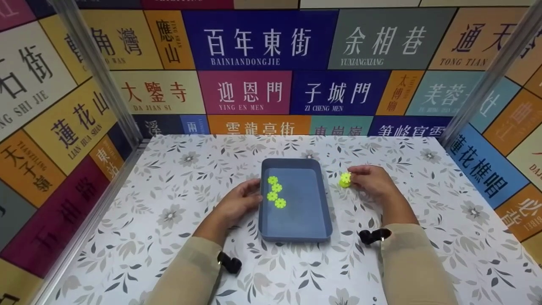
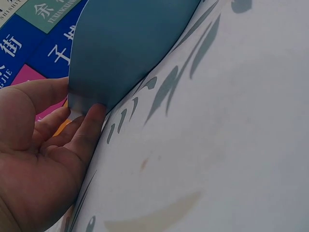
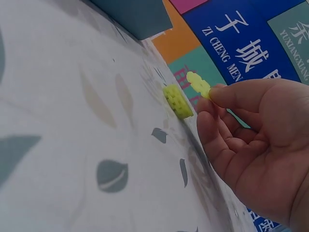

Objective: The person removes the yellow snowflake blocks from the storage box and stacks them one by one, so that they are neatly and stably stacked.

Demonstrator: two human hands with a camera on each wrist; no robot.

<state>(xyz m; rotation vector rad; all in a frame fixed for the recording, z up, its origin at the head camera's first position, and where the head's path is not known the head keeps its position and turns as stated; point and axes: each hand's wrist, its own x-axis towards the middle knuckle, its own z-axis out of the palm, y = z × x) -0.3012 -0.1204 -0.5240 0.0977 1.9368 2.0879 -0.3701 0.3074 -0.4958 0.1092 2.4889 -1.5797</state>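
Note:
A blue-grey rectangular tray [image 1: 302, 226] lies in front of me. Several yellow-green flower-shaped discs [image 1: 276, 187] lie flat along its left side, partly touching one another. My left hand [image 1: 239, 201] rests its fingertips against the tray's outer left wall, also seen with the tray wall [image 2: 125, 38] in the left wrist view. To the right of the tray, my right hand [image 1: 372, 180] pinches one flower-shaped disc [image 3: 198, 85] between thumb and index finger. Below that disc, a small stack of such discs [image 3: 177, 101] stands on the table.
A white cloth with grey leaves and flowers covers the table [image 1: 169, 216]. Behind it and at the sides stand panels [image 1: 260, 40] of coloured signs with Chinese lettering. Metal posts [image 1: 106, 80] rise at the corners. Black wrist devices [image 1: 230, 262] sit at both cuffs.

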